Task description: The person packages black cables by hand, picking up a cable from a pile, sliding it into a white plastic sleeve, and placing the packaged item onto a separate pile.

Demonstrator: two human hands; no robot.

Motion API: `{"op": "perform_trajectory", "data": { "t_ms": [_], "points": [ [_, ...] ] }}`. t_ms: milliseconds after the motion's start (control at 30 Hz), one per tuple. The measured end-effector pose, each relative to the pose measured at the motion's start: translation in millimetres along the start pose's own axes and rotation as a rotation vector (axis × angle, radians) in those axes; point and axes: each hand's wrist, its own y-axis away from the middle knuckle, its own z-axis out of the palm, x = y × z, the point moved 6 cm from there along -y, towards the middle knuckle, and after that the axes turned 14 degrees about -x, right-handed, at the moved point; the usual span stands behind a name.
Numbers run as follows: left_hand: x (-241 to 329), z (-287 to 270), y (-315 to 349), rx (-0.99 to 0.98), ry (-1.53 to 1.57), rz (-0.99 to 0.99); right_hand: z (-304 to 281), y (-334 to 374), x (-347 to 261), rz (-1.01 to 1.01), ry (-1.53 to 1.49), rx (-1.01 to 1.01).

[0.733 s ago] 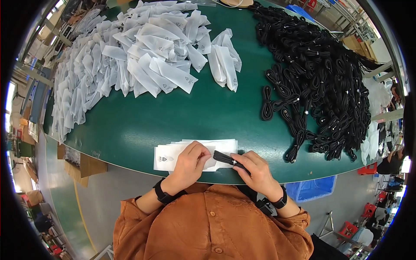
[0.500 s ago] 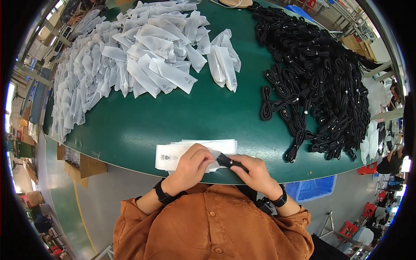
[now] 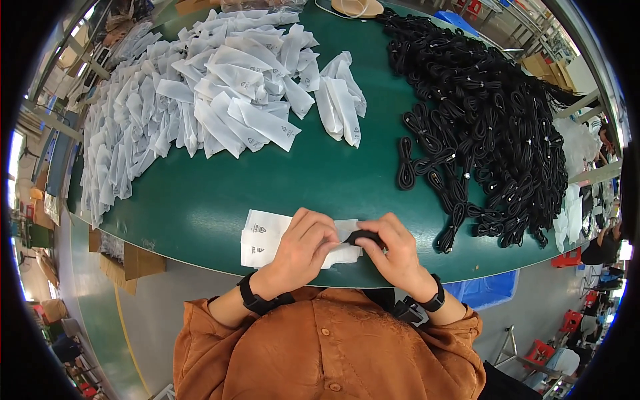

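Near the table's front edge, my left hand (image 3: 305,245) pinches the mouth of a white translucent bag (image 3: 343,235). My right hand (image 3: 395,253) is closed on a coiled black cable (image 3: 365,236), whose left end sits at the bag's mouth. How far the cable reaches inside is hidden by my fingers. Under my hands lies a stack of flat white bags (image 3: 260,240) with small printed marks. Far left, a big heap of filled white bags (image 3: 227,87) covers the table. On the right is a large pile of bundled black cables (image 3: 480,127).
Two filled bags (image 3: 339,100) lie apart from the heap on the green table (image 3: 200,193). A cardboard box (image 3: 137,260) stands below the table's left edge. Below its right edge sits a blue bin (image 3: 487,288). Metal posts (image 3: 597,175) rise at the table's sides.
My right hand has moved slightly left with the cable, and less of the cable shows. The bag held by my left hand has tilted up at its left end.
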Motion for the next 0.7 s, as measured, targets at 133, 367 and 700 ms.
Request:
{"op": "perform_trajectory", "data": {
  "t_ms": [133, 367, 700],
  "points": [
    [7, -2, -10, -0.014, -0.006, 0.039, -2, -4, 2, 0.16, -0.191, 0.123],
    [-22, -3, -23, -0.076, 0.9, -0.255, -16, -12, -11, -0.08, -0.169, 0.074],
    [-42, -124, -44, 0.468, 0.39, -0.14, -57, -23, 70, 0.271, 0.446, 0.263]
  ]
}}
